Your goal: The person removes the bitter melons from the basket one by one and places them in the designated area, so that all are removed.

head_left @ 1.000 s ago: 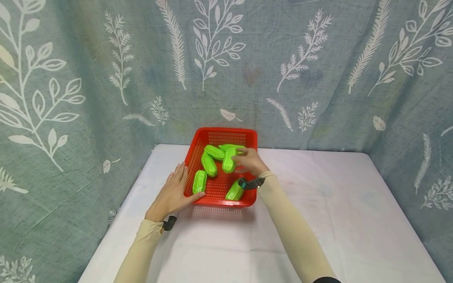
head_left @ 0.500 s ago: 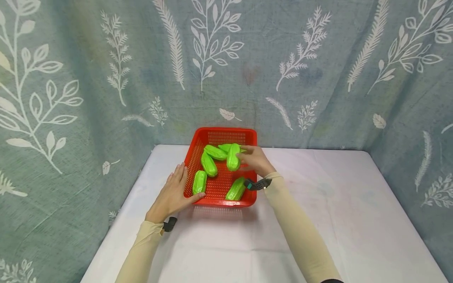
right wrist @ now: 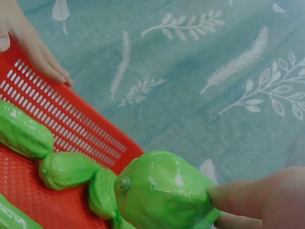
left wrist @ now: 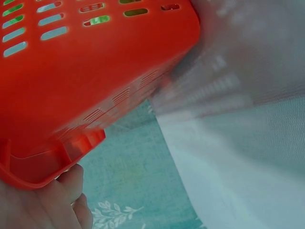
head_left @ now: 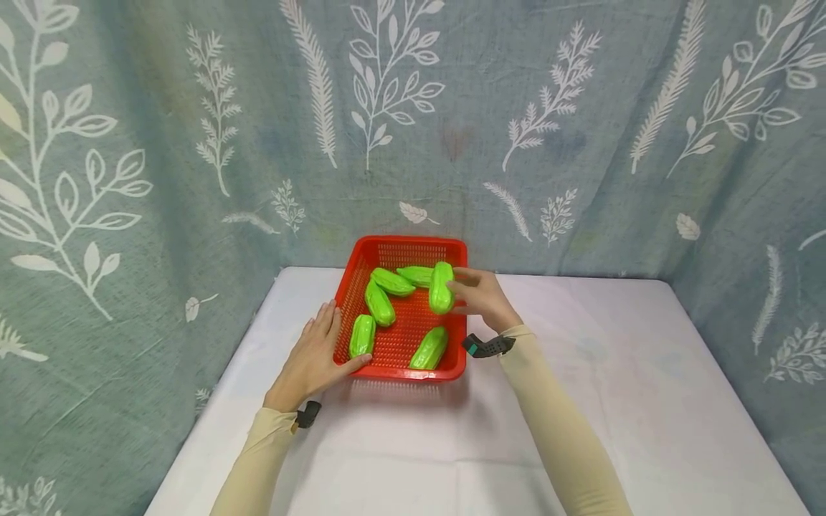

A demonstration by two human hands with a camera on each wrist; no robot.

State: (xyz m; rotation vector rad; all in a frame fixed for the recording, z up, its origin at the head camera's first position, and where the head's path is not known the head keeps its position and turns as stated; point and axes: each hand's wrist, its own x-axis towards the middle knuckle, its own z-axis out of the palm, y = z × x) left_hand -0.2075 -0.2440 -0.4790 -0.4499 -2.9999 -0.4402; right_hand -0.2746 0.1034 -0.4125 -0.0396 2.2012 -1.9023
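A red plastic basket [head_left: 400, 373] holds several glossy, elongated green gourds, such as one [head_left: 380, 304] by its left wall and one [head_left: 429, 349] at the front right. My right hand [head_left: 487, 299] pinches another green gourd [head_left: 442, 288] between thumb and fingers near the basket's right side. In the right wrist view this held gourd [right wrist: 159, 191] shows a small nub at its end. My left hand [head_left: 312, 360] rests along the basket's left rim, its fingers straight and its thumb over the front corner. From the left wrist, fingers [left wrist: 71, 183] touch the underside of the rim.
The basket stands on a white-covered table [head_left: 581, 401], near its back edge. Behind and on both sides hangs a grey-green curtain [head_left: 452, 143] with white leaf prints. White cloth stretches to the right of the basket and in front of it.
My right hand has moved to the right with the gourd, which has shifted from mid-basket toward the right rim. The left hand and basket have stayed put.
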